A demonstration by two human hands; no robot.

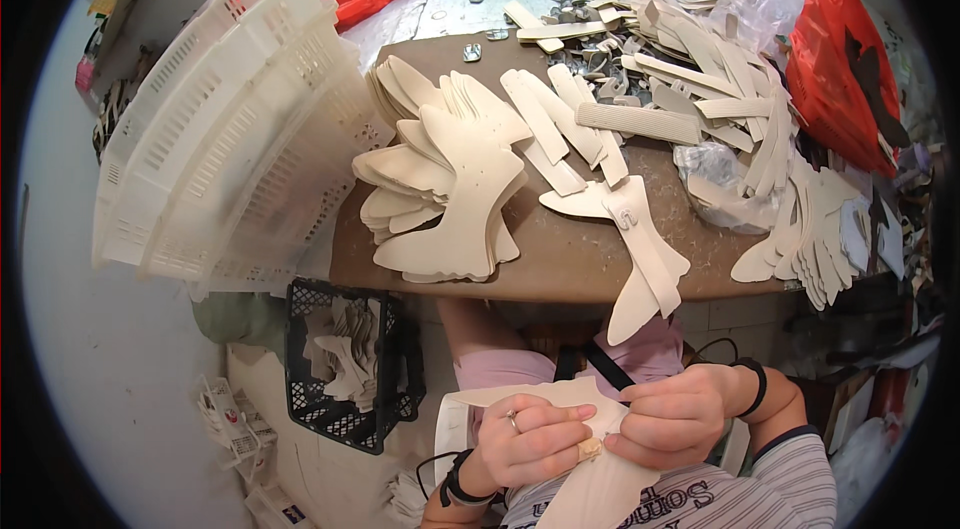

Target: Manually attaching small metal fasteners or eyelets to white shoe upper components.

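Over my lap, a cream shoe-upper piece (600,494) of flat leather-like sheet is held between both hands. My left hand (530,437) closes round it, thumb on top, with a ring on one finger. Facing it, my right hand (672,417) is closed at the other side, fingertips pinching the piece. A small tan tab (590,449) shows between the two hands; its shape is partly hidden by fingers. At the table's front edge lies a similar cream piece with a strap across it, carrying a metal buckle (627,219).
The brown table (600,269) bears a fanned stack of cream pieces (460,179), loose straps (640,122) and another fanned stack (805,234). White crates (230,129) lean at left; a black crate (335,419) stands below. Red bags (835,59) and metal buckles (472,53) lie farther back.
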